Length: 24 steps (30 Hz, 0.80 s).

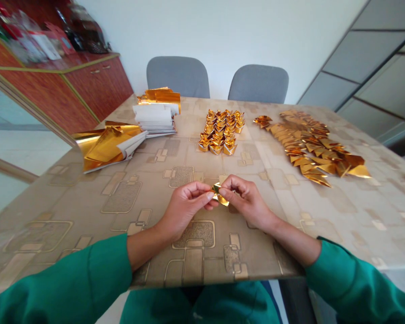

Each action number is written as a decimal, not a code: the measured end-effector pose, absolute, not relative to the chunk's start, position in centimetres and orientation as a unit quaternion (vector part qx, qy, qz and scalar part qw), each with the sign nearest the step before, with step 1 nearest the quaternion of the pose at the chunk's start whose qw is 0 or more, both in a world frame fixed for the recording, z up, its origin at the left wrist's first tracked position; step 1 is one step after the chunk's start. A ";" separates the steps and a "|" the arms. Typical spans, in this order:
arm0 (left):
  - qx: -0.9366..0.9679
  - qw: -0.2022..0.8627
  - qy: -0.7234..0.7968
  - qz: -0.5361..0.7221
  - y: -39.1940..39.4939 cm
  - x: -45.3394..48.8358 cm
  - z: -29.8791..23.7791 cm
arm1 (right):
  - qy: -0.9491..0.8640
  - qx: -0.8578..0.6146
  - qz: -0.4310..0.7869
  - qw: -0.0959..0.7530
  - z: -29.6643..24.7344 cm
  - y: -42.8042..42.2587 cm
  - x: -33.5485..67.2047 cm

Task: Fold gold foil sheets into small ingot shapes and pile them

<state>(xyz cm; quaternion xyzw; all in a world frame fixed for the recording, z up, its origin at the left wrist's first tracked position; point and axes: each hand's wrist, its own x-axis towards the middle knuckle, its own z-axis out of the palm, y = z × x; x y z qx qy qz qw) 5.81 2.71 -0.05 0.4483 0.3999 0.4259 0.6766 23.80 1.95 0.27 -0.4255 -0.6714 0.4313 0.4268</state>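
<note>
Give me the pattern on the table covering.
The table covering is beige with gold-outlined rounded rectangles, seen best in the head view.

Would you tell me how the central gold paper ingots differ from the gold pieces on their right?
The ingots stand upright in a tight block, while the flatter pieces lie overlapping in a long spread. The ingots look boat-shaped, the pieces pointed. Both are shiny gold.
</note>
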 end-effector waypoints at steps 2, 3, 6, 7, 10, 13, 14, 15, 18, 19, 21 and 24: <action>0.448 0.678 0.396 0.427 2.7 5.8 -0.1 | -0.670 -0.424 0.436 0.425 0.3 1.9 23.8; 0.452 0.674 0.397 0.429 2.7 5.8 -0.1 | -0.669 -0.425 0.439 0.424 0.2 1.9 23.8; 0.456 0.664 0.408 0.430 2.7 5.8 0.0 | -0.671 -0.427 0.433 0.425 0.0 1.9 23.7; 0.454 0.665 0.410 0.429 2.7 5.8 0.0 | -0.672 -0.428 0.427 0.427 -0.1 1.9 23.6; 0.440 0.681 0.408 0.419 2.8 5.9 0.0 | -0.670 -0.436 0.418 0.431 -0.2 1.9 23.6; 0.428 0.691 0.404 0.421 2.9 5.8 -0.1 | -0.658 -0.434 0.440 0.429 0.1 2.1 23.8; 0.427 0.686 0.404 0.428 2.9 5.8 -0.1 | -0.655 -0.435 0.451 0.423 0.2 2.1 23.8; 0.427 0.679 0.406 0.439 3.0 5.7 0.0 | -0.652 -0.438 0.461 0.413 0.2 2.1 23.9; 0.424 0.651 0.419 0.470 3.1 5.6 0.1 | -0.651 -0.454 0.471 0.384 0.1 2.1 23.9; 0.422 0.644 0.423 0.477 3.1 5.6 0.1 | -0.656 -0.455 0.468 0.379 -0.1 2.1 23.9; 0.421 0.640 0.422 0.485 3.1 5.7 0.0 | -0.670 -0.449 0.460 0.371 -0.4 2.1 23.9; 0.413 0.660 0.404 0.481 3.1 5.7 -0.2 | -0.680 -0.436 0.457 0.372 -0.6 2.2 24.0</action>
